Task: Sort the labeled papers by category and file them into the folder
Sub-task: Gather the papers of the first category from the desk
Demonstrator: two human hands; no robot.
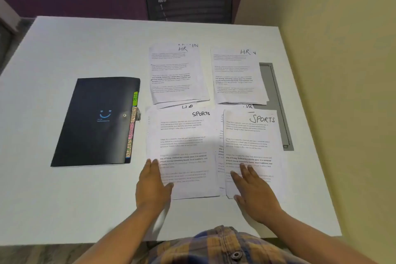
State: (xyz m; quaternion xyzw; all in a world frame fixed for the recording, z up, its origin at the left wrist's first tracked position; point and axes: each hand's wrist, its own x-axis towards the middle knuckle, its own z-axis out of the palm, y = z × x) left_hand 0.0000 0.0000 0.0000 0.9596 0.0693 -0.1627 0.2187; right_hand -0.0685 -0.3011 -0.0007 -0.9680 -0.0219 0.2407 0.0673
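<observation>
2 hands, 4 paper stks, 1 folder

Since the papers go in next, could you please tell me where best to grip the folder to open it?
Probably the folder by its right edge beside the snap, coming from the right: it lies flat and closed, and the tabs show it opens on that side.
</observation>
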